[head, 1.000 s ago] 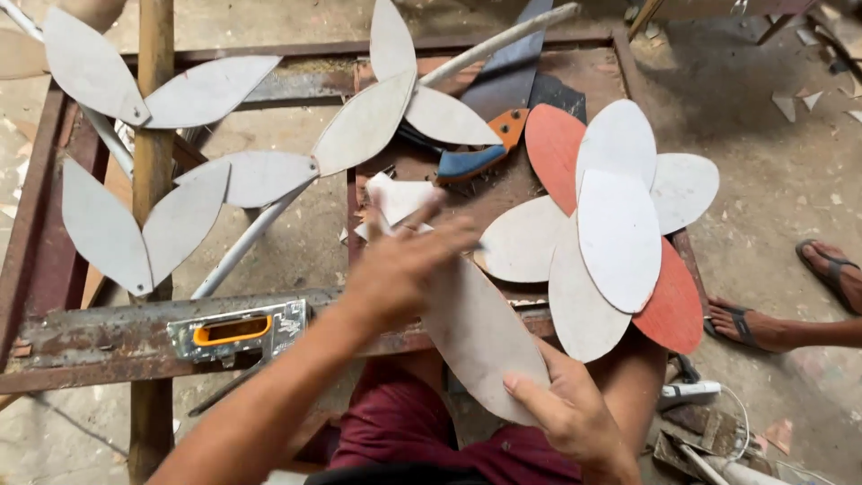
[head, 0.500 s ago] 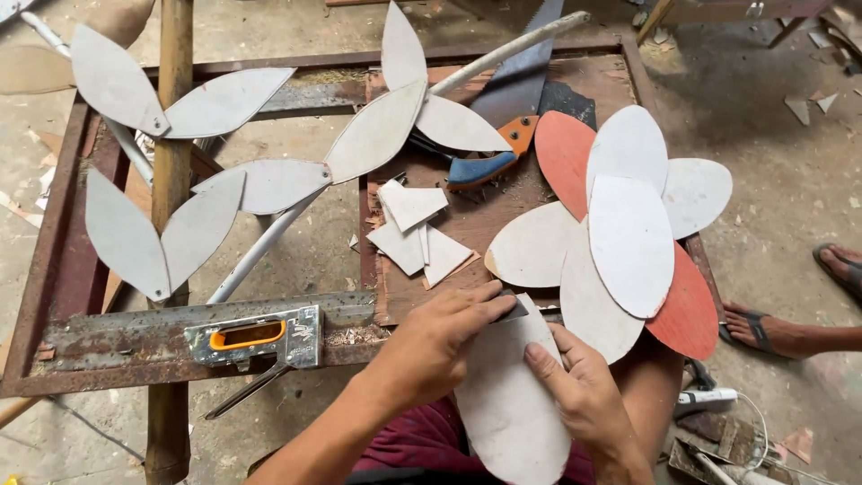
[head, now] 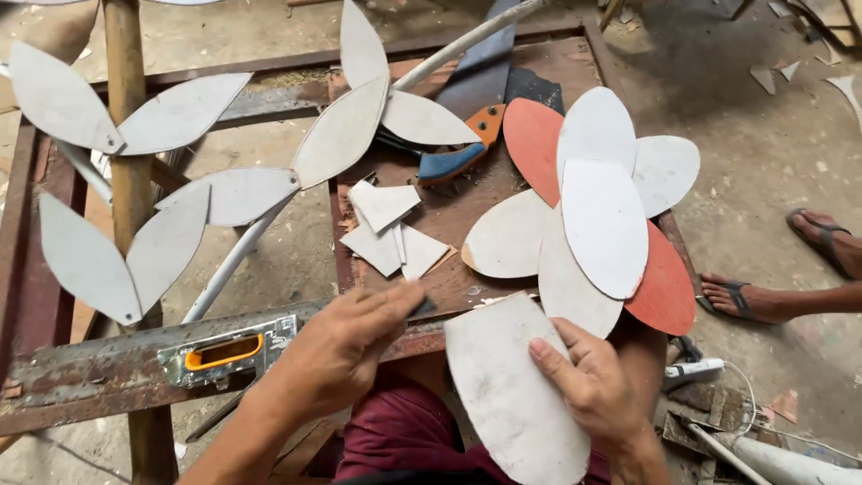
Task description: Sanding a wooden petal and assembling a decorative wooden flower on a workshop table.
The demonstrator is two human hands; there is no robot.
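The right hand lies flat on a pale, rounded sheet-metal petal, fingers spread and pressing down rather than curled round it, which pins the piece over the person's lap with its top edge against the front of the rusty surface. The left hand is closed in a pinch on a small dark object at the edge of that surface, just beside the petal's upper left corner; what the object is cannot be told, as it is mostly covered by the fingers. Pinned this way, the petal appears to be steadied so its edge can be worked. Near the left hand, a spirit level with an orange window rests on a rusted steel bar at the front of the frame. On the surface sit a few small offcuts of the same pale sheet, and to their right a fan of cut petals, white ones overlapping two red ones, stacked as if to form a flower. Behind them lie snips with orange and blue handles. To the left, pointed metal leaves are fixed along a thin rod, a finished stem propped across the open frame. Another person's sandalled feet stand on the concrete floor at right.
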